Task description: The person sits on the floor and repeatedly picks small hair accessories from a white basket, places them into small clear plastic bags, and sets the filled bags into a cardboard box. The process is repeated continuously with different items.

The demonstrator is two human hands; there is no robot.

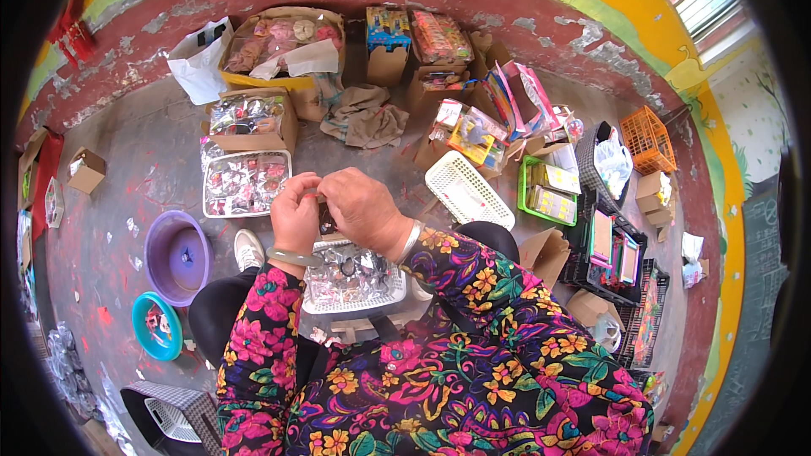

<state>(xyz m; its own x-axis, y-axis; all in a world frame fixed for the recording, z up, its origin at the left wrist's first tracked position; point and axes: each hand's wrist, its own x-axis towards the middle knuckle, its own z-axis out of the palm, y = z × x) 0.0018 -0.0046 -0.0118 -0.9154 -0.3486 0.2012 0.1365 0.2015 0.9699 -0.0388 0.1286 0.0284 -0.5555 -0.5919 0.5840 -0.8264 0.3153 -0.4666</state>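
My left hand [294, 209] and my right hand [361, 206] meet in front of me, fingertips pinched close together. Between them shows a bit of something small and red, too small to name. Just below the fingers, partly hidden by my right hand, is a small dark item [327, 223]. A white plastic basket [355, 305] with small clear-wrapped items stands below my hands, near my lap. Beyond my left hand, another white basket [247, 213] holds shiny clear packets [237, 183].
A purple basin [178, 294] and a teal basin [157, 354] stand at left. Cardboard boxes [253, 139] line the wall. To the right are a white basket [504, 218], a green basket [523, 187], black crates [605, 291] and an orange crate [647, 139].
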